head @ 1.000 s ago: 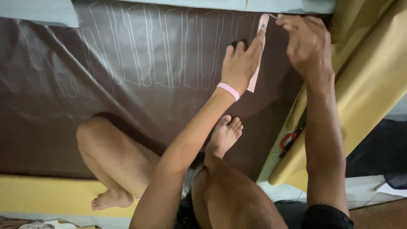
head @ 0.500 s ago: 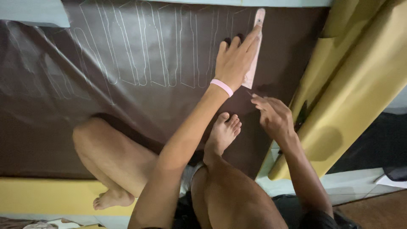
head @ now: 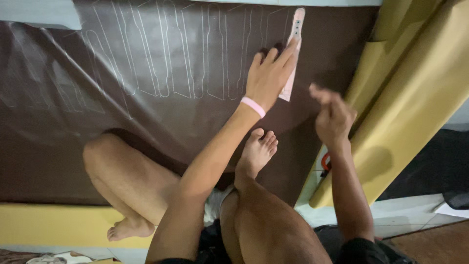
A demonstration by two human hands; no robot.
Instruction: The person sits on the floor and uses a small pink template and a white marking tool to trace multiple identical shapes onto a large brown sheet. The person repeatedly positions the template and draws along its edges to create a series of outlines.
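Left hand (head: 267, 78) pressing pink template (head: 292, 51) onto brown sheet (head: 146, 122), right hand (head: 333, 117) blurred, perhaps empty

Looked like smooth, faintly glossy brown leatherette sheet (head: 146, 122) under the left hand (head: 267, 78), wrinkled and marked with pale chalky outlines. Matt, stiff pinkish card template (head: 294, 34) pinned under its fingers. Beside the right hand (head: 334, 117), matt mustard-yellow rolled sheet material (head: 405, 98), smooth.

Template (head: 293, 54) on sheet (head: 146, 132), left hand (head: 267, 78) atop it, right hand (head: 333, 117) rt of both
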